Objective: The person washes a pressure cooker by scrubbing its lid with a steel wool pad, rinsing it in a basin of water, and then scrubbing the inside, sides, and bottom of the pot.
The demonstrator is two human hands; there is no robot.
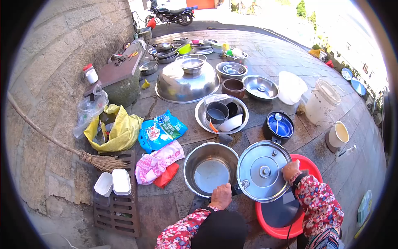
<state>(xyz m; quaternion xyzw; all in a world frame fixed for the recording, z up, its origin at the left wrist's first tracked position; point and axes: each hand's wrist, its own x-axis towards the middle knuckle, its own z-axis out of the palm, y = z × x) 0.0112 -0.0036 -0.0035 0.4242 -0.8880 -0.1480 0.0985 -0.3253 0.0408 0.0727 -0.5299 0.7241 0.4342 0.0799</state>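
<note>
My left hand (221,196) is closed round a black handle (236,190) between a steel pot and a steel pressure cooker lid; I cannot tell which of them the handle belongs to. The deep pot (210,169) stands open on the paving, just beyond that hand. My right hand (291,170) grips the right edge of the lid (264,159), its fingers partly hidden. Tilted, the lid shows its round knob and valve fittings. Beneath it and my right arm is a red basin (262,220) with dark water inside.
Ahead stand a steel basin of dishes (201,124), a blue-lined pot (283,124) and a large upturned steel bowl (186,85). White buckets (323,103) are at right. A yellow bag (114,133), blue packet (161,132), broom (105,162) and drain grate (116,220) lie left.
</note>
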